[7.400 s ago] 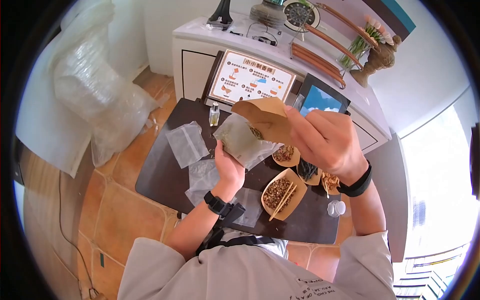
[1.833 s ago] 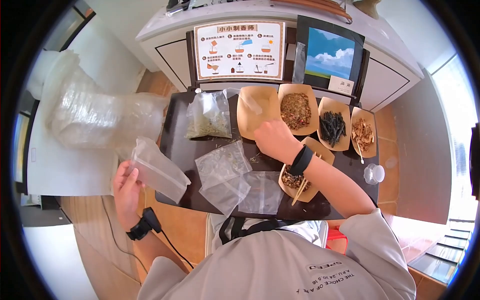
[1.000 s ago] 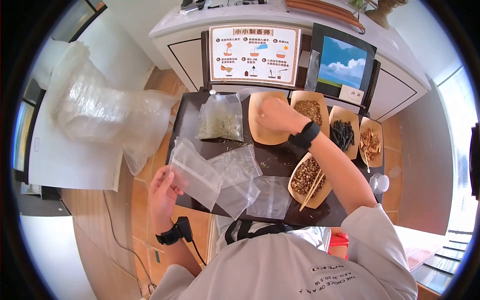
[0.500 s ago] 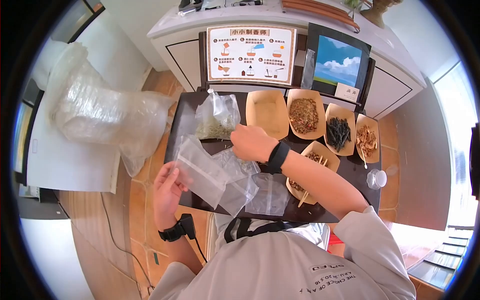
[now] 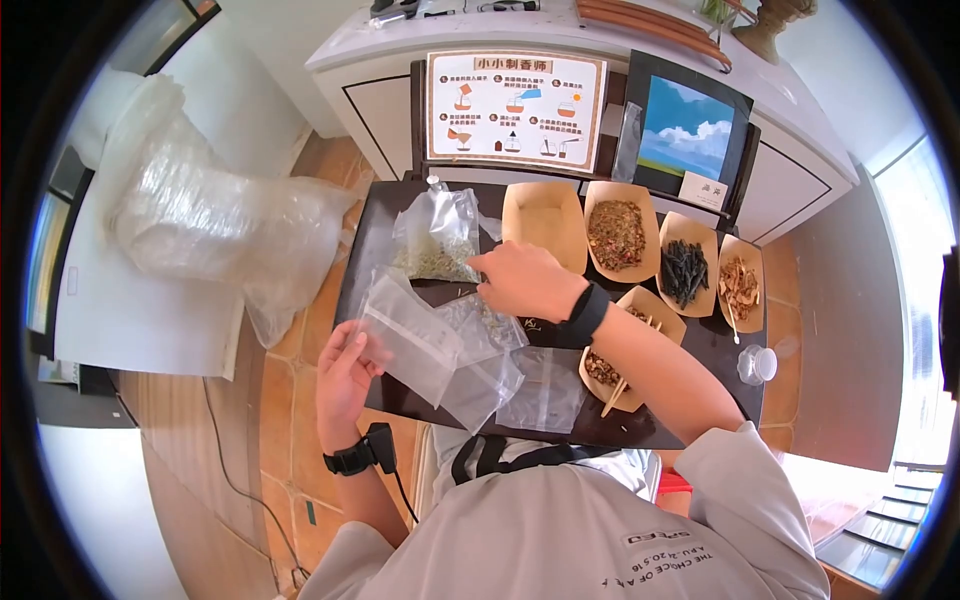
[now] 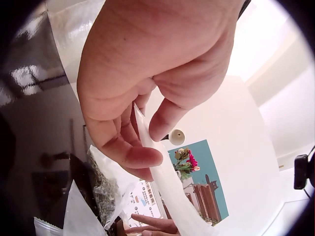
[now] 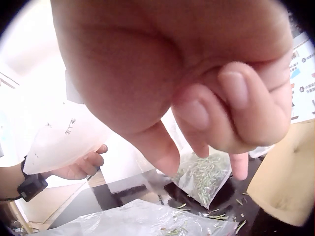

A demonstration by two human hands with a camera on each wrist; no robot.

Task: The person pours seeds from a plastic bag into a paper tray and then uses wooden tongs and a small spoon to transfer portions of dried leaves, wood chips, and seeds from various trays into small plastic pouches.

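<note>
My left hand pinches a frosted, flat plastic bag between thumb and fingers at the table's left edge. The left wrist view shows the thumb and fingertips of that hand on either side of the bag. My right hand is beside the lower right corner of a clear bag of green dried bits. In the right wrist view, this hand has two fingers curled, and its thumb and other fingers reach down near the filled bag; contact cannot be told.
Flat clear bags lie along the front of the dark table. An empty paper tray stands behind my right hand, with filled trays to its right. Chopsticks rest in the front tray; a small bottle stands at the right edge.
The paper tray once tipped over the bag is now on the table, and the filled bag stands at the back left. My right hand has moved from the empty tray toward the filled bag.
</note>
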